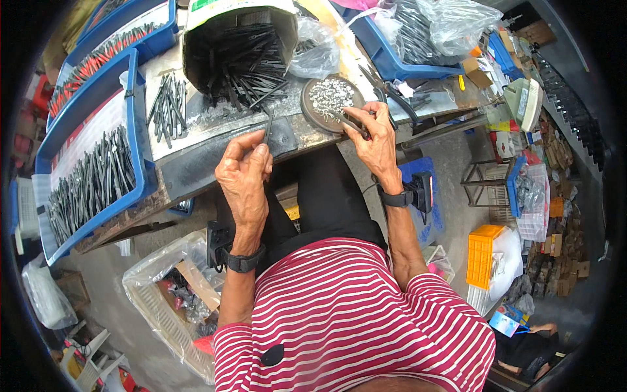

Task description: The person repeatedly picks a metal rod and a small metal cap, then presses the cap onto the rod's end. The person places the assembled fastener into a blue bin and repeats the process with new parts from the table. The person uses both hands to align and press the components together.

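Note:
My left hand point(245, 163) is closed in a pinch at the table's front edge, holding a slim black strip point(268, 128) upright. Above the near rim of a round brown dish point(307, 108), my right hand point(375, 142) has its thumb and fingers drawn together around a small dark piece point(356, 124); its kind is not clear. The dish holds a heap of small silvery parts point(330, 97). Behind my left hand, a tipped container point(196, 55) opens toward me, with many black strips point(251, 65) spilling from its mouth.
Blue trays point(140, 124) at the left hold black and red-black pieces. More black strips point(168, 108) lie beside the container. Dark-handled pliers point(400, 101) rest right of the dish. A blue bin point(418, 72) with plastic bags stands behind. A lined crate point(147, 277) sits on the floor.

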The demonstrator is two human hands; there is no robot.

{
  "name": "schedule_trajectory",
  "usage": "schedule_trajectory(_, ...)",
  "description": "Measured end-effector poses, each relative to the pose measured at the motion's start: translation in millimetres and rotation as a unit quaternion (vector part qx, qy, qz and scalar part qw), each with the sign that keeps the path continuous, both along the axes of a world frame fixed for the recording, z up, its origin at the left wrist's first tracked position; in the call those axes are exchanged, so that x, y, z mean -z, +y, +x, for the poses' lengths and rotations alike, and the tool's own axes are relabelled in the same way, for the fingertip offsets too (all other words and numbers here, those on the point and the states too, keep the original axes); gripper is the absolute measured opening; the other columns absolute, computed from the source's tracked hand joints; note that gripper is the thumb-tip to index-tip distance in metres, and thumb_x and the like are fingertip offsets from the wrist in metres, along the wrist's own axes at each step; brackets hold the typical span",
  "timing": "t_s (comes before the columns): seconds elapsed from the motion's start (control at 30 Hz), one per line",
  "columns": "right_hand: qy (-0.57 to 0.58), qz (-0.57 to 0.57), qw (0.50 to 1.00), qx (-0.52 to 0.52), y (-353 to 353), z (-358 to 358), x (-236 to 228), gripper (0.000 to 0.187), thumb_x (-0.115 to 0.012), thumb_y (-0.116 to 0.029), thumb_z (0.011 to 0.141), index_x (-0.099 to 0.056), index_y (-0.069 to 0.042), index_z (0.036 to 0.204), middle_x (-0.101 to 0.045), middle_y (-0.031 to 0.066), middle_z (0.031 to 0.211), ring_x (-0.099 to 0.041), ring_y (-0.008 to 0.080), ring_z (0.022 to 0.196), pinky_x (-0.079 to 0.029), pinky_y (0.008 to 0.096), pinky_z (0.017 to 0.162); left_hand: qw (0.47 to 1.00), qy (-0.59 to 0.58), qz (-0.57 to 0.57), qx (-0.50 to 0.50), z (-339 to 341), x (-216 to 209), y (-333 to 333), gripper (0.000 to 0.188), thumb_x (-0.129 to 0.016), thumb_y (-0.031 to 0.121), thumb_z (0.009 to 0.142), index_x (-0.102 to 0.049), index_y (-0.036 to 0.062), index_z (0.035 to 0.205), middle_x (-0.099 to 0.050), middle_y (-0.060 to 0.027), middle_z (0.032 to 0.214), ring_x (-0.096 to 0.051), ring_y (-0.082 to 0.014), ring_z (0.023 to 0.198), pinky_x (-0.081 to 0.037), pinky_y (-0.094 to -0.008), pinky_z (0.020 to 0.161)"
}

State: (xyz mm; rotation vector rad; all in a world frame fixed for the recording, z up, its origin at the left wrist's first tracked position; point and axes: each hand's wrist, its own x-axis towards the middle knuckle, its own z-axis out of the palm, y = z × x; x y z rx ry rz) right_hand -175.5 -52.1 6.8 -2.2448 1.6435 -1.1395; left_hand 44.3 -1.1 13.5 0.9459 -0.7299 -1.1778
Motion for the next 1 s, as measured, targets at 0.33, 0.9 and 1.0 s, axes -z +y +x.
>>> schedule_trajectory(0.33, 0.023, -0.022, 0.999, -0.008, 14, 3, 5, 0.023, -0.069, -0.014, 0.074, -0.063, -0.007, 0.095, -0.046, 0.0118, 0.093, -0.050, 0.0245, 0.075, -0.043, 0.0333, 0.064, 1.000, -0.004, 0.012, 0.026, -7, -1, 6, 0.016, -0.055, -0.001, 0.084, -0.057, -0.0037, 0.100, -0.050, -0.0005, 0.069, -0.044, -0.0059, 0.058, -0.035, -0.0176, 0.051)
schedule_trajectory(0.9, -0.113, 0.082, 0.989, -0.042, 2, 7, -4, 0.009, -0.063, -0.005, 0.077, -0.059, 0.001, 0.083, -0.053, 0.0081, 0.076, -0.053, 0.0192, 0.067, -0.041, 0.0294, 0.060, 0.980, 0.121, 0.060, 0.143, -28, 1, 6, 0.016, -0.055, -0.002, 0.083, -0.057, -0.0050, 0.099, -0.050, -0.0025, 0.073, -0.042, -0.0058, 0.056, -0.027, -0.0162, 0.045)
schedule_trajectory(1.0, -0.143, 0.078, 0.986, -0.019, 11, 20, -11, 0.008, -0.062, -0.006, 0.080, -0.059, 0.001, 0.083, -0.055, 0.0039, 0.071, -0.051, 0.0126, 0.062, -0.040, 0.0252, 0.056, 0.978, 0.140, 0.058, 0.144, -30, 1, 6, 0.017, -0.055, -0.002, 0.083, -0.057, -0.0051, 0.099, -0.050, -0.0031, 0.074, -0.043, -0.0064, 0.056, -0.028, -0.0163, 0.045)
